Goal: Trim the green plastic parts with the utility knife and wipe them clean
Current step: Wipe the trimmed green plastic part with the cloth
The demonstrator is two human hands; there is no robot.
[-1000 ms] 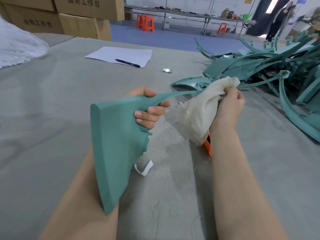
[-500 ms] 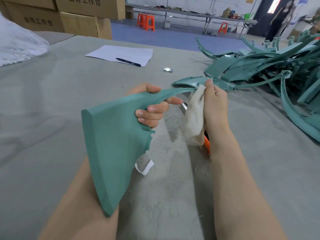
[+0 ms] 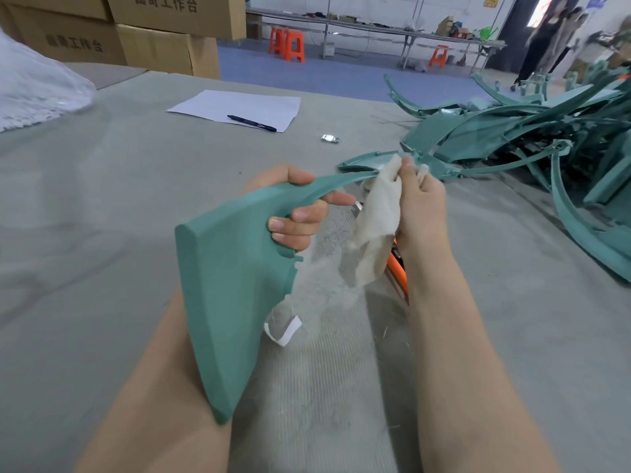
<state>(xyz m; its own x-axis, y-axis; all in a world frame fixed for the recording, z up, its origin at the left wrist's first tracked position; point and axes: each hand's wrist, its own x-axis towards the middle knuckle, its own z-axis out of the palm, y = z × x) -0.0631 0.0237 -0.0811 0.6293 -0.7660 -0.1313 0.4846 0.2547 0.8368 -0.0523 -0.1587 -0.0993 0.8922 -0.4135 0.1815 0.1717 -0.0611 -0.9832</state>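
Observation:
My left hand (image 3: pixel 297 213) grips a green plastic part (image 3: pixel 235 288) where its broad curved panel narrows into a long thin arm. The panel's lower end leans against my left forearm. My right hand (image 3: pixel 421 203) holds a cream cloth (image 3: pixel 374 233) bunched around the far end of that thin arm. Under my right wrist lies the orange utility knife (image 3: pixel 397 271), mostly hidden by the cloth and wrist, with its metal tip (image 3: pixel 357 206) showing beside the cloth.
A heap of green plastic parts (image 3: pixel 532 131) fills the table's right side. Farther back lie a paper sheet (image 3: pixel 239 107) with a black pen (image 3: pixel 252 123) and a small foil scrap (image 3: pixel 330 138). A white tape piece (image 3: pixel 283 327) lies near me. Cardboard boxes (image 3: pixel 164 39) stand at the back left.
My right hand has slid the cloth outward along the thin arm toward its far end. My left hand has turned the panel a little.

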